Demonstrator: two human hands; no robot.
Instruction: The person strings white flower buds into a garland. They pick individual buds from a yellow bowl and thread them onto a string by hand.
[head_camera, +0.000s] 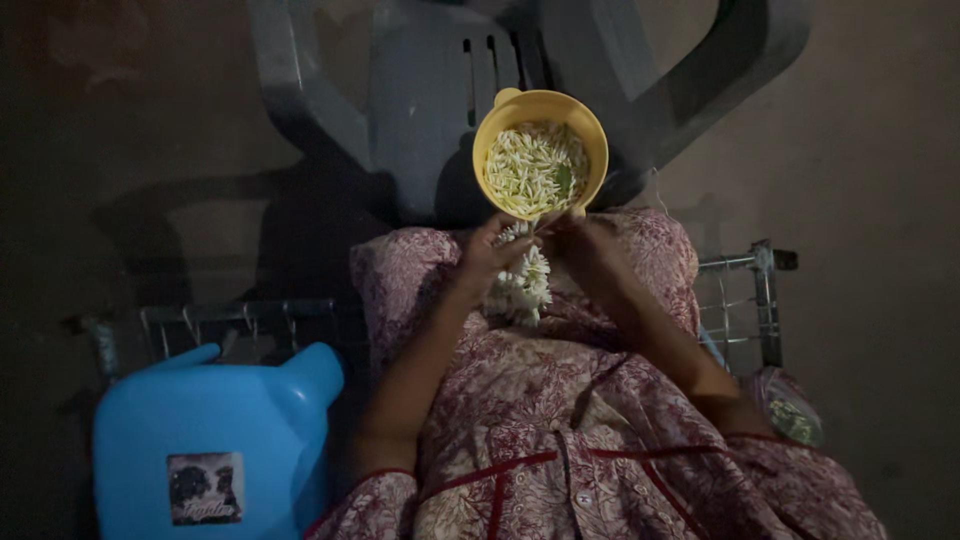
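Both hands meet at the lap, fingertips pinched together on a short string of white jasmine buds (524, 280). Left hand (490, 255) curls in from the left side, thumb and fingers closed on the top of the strand; right hand (585, 250) closes in from the right, fingertips at the same spot, though whether it grips a bud or thread is too dim to tell. Strand hangs down from the pinch point toward the body, long axis roughly vertical in frame, resting on the red-and-cream floral printed cloth (560, 400) over the knees. Round yellow plastic bowl (490, 135) full of loose white buds sits directly beyond the fingertips, just past the knees, near touching range. It stands on the seat of a grey plastic chair (420, 90). Bowl lies almost on the centreline between the hands, with neither hand clearly closer. Blue plastic jerrycan (200, 430) stands well off to the left, against a metal wire frame (745, 290) that runs behind the lap.
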